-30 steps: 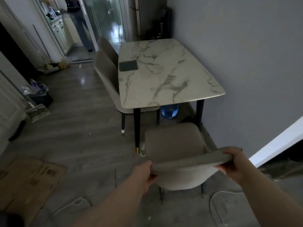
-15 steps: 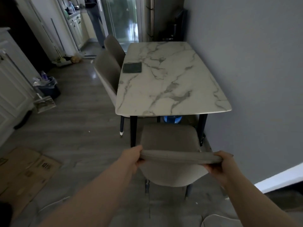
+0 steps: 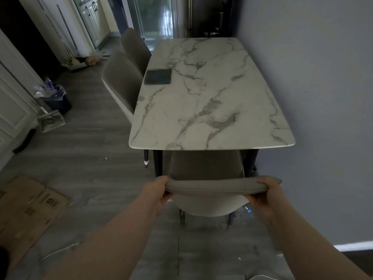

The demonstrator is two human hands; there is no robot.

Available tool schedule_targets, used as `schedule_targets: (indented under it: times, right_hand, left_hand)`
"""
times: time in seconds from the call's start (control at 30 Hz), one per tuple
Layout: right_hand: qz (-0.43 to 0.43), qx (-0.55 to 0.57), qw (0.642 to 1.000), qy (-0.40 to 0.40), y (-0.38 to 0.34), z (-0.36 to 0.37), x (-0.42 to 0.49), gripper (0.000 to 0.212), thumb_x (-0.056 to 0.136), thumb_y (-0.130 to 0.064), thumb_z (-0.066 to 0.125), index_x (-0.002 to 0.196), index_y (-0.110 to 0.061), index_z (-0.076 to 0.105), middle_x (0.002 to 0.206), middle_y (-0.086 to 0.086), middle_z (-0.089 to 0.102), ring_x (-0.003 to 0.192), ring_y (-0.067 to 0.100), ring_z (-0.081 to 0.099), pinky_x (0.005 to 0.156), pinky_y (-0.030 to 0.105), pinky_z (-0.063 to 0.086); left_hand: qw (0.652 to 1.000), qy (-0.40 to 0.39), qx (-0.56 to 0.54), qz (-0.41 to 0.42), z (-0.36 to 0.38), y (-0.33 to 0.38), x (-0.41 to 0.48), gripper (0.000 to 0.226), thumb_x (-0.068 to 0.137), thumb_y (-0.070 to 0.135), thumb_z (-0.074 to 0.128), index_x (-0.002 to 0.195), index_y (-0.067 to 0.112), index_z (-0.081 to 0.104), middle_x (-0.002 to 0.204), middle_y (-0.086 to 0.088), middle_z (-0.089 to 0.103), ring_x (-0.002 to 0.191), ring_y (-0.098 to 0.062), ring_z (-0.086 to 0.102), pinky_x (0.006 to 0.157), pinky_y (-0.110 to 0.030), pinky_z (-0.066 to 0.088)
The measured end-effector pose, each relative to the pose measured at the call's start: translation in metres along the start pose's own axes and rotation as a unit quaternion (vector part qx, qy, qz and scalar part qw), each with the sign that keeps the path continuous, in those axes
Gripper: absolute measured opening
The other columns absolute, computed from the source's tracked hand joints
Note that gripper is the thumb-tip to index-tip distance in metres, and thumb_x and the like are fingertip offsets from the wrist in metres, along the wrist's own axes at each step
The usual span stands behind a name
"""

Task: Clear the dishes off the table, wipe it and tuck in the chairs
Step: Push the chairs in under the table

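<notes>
- My left hand (image 3: 156,191) is wrapped around the left end of the near chair's (image 3: 205,172) backrest top edge, fingers curled under it and thumb over the top.
- My right hand (image 3: 266,194) grips the right end of the same edge in the same way, so both hands are closed on that chair.
- The near chair sits at the short end of the tabletop (image 3: 212,93) closest to me, its seat partly under the marble edge, its backrest outside the edge on my side.
- The tabletop is white marble with grey veins, and its right long side runs along the grey wall (image 3: 312,77).
- A dark folded cloth (image 3: 158,76) lies flat on the tabletop, near its left edge and toward the far half.
- Apart from the cloth, I see only bare marble on the tabletop.
- Two side chairs (image 3: 123,77) stand along the left long side of the tabletop, one behind the other, backrests close against the edge.
- Left of the tabletop, well apart across the wooden floor, a bin (image 3: 57,98) with a plastic liner stands by the white cabinets.
- Flattened cardboard (image 3: 30,203) lies on the floor to the left of the tabletop's near end, close to my left forearm.
- Beyond the far end of the tabletop there is a glass door (image 3: 153,17).
</notes>
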State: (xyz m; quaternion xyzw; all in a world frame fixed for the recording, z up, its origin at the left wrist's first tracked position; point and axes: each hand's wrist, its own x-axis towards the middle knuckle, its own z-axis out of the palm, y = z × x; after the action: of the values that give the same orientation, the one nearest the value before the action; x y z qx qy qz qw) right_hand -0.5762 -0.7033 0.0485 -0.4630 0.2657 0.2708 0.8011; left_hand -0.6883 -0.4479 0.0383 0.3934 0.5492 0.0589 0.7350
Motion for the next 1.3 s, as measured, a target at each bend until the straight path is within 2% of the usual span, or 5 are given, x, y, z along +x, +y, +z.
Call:
schedule_targets:
  times: [0.3,0.43,0.63,1.0,1.3]
  right_hand:
    - [-0.015,0.008,1.0,0.011,-0.03,0.016,0.017,0.012,0.091,-0.005,0.044,0.079,-0.007,0.047,0.083,0.012,0.053,0.081,0.026,0.058,0.051,0.039,0.059]
    - [-0.016,0.0,1.0,0.0,-0.019,0.014,0.013,0.009,0.092,-0.006,0.045,0.083,-0.006,0.048,0.085,0.012,0.053,0.081,0.025,0.057,0.055,0.041,0.06]
    - [-0.001,0.008,1.0,0.001,-0.016,0.013,0.018,0.007,0.09,-0.008,0.049,0.083,-0.007,0.048,0.086,0.012,0.052,0.08,0.028,0.058,0.067,0.046,0.059]
    - [0.066,-0.191,0.973,0.109,-0.041,-0.007,0.001,0.037,0.083,-0.037,0.069,0.1,-0.01,0.051,0.107,0.021,0.052,0.086,0.037,0.06,0.081,0.055,0.054]
    - [0.041,-0.084,0.993,0.066,-0.046,-0.008,-0.004,0.015,0.095,-0.01,0.049,0.081,-0.003,0.049,0.083,0.014,0.053,0.075,0.028,0.055,0.039,0.045,0.051]
  left_hand:
    - [1.0,-0.014,0.025,-0.001,0.025,0.009,0.022,0.042,0.09,0.008,0.062,0.128,-0.005,0.049,0.114,-0.023,0.058,0.078,-0.023,0.06,0.041,-0.029,0.055]
    - [0.999,-0.009,0.035,-0.022,0.019,0.01,0.025,0.015,0.089,0.005,0.062,0.101,-0.002,0.057,0.111,-0.024,0.059,0.083,-0.027,0.06,0.062,-0.038,0.059]
    - [0.998,-0.008,0.055,-0.002,0.019,0.017,0.017,0.012,0.09,0.001,0.057,0.078,0.001,0.054,0.079,-0.016,0.055,0.068,-0.024,0.055,0.041,-0.032,0.054]
    - [0.985,-0.045,0.158,-0.047,0.021,0.013,-0.007,0.012,0.092,0.015,0.058,0.085,0.005,0.053,0.077,-0.014,0.051,0.066,-0.025,0.053,0.06,-0.038,0.054]
    - [0.993,-0.029,0.118,-0.005,0.028,0.005,-0.011,0.014,0.087,0.003,0.06,0.074,0.002,0.055,0.077,-0.013,0.051,0.067,-0.024,0.05,0.062,-0.036,0.046]
